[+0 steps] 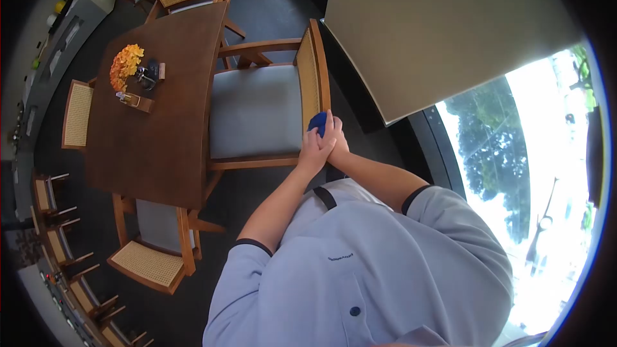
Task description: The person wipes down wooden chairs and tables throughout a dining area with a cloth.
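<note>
A bunched dark blue cloth [317, 123] lies against the lower end of the wooden chair's woven backrest [310, 83]. My right hand [335, 136] is wrapped over the cloth and the frame, one finger stretched along it. Close against it, my left hand [313, 151] has its fingers bent at the cloth's lower edge, overlapping the right hand. Both hands are together, and part of the cloth is hidden under the fingers. The chair's grey seat cushion [256, 112] faces the table.
A dark brown table [173, 148] stands left of the chair, with orange flowers [126, 64], a small caddy [136, 101] and dark condiment containers [149, 72] on it. Other chairs [157, 244] surround it. A beige panel [437, 32] and a bright window [514, 154] are at right.
</note>
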Demonstrator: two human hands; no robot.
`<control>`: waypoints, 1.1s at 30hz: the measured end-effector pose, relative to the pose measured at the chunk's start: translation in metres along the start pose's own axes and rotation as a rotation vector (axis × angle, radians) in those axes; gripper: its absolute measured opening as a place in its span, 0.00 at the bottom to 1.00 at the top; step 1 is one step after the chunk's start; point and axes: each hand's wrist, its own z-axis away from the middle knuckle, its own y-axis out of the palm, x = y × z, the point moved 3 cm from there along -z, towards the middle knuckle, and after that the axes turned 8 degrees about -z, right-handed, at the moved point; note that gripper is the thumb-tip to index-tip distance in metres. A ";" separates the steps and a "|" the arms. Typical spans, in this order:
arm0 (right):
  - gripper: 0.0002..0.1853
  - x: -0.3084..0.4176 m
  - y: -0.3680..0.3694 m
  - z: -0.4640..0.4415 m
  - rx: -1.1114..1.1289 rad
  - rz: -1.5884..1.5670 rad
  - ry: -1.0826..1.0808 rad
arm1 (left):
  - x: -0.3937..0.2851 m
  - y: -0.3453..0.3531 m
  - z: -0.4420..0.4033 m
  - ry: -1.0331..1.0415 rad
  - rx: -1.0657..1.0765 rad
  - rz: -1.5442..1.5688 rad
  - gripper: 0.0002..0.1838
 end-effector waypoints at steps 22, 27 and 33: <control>0.49 0.010 -0.007 0.054 0.269 0.337 -0.098 | 0.038 0.032 0.058 -0.324 0.131 0.569 0.43; 0.50 0.000 -0.007 0.051 0.301 0.354 -0.208 | 0.025 0.031 0.065 -0.502 0.190 0.749 0.38; 0.40 -0.020 0.005 0.067 0.452 0.639 -0.622 | -0.038 0.012 0.093 -0.575 0.100 0.983 0.38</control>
